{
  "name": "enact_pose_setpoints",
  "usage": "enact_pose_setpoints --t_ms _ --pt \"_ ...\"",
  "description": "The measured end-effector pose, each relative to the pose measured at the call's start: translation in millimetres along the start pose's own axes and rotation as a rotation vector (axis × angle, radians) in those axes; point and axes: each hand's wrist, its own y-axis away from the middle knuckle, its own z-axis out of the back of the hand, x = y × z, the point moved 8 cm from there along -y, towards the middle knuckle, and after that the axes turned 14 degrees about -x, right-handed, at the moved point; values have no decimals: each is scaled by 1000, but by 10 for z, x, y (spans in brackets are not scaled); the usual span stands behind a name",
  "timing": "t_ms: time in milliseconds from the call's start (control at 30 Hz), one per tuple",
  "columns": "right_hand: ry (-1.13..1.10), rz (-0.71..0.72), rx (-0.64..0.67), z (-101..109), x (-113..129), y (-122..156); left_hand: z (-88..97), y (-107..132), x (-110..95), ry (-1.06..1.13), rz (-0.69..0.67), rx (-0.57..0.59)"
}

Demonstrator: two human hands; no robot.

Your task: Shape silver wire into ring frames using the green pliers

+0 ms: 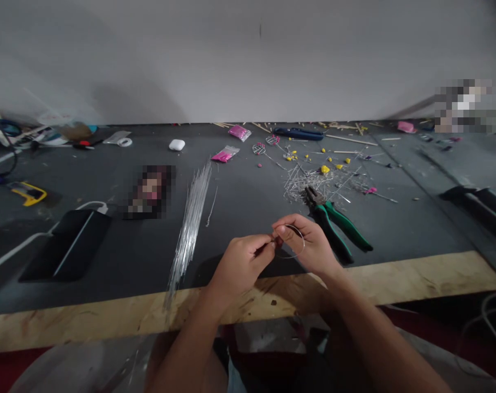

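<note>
Above the table's front edge, my left hand [243,262] and my right hand [307,240] meet with fingertips pinched together. Between them is a thin wire bent into a loop [304,246], its ends hidden in the fingers. Both hands are closed on it. Green-handled pliers [333,224] lie just right of my right hand, jaws pointing away. Left of my left hand lies a long bundle of straight silvery wires [192,218], with one separate wire [212,206] beside it. Behind the pliers spreads a pile of short cut wires [303,183].
Pink packets [225,154], a white earbud case [177,144], yellow bits [325,169] and a dark blue tool [299,134] lie farther back. On the left are a black device [67,245] with a white cable and a yellow-framed cutter [29,194]. Black-handled tools [480,204] lie right.
</note>
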Motion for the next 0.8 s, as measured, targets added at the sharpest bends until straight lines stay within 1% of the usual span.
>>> enact_pose_setpoints --t_ms 200,333,433,500,633,800 --pt "-13 -42 -17 30 -30 -5 -27 1 -13 10 13 6" --pt "87 6 -29 64 11 -8 -58 8 23 -14 47 -10" --pt "104 16 -29 78 25 -13 -72 14 47 -7 79 -14" --pt "85 8 -28 84 22 -18 -88 21 55 40 109 8" --pt "-31 -13 -31 89 33 -22 -123 34 56 228 176 65" --pt "-144 -36 -39 77 44 -19 -162 36 96 398 281 69"
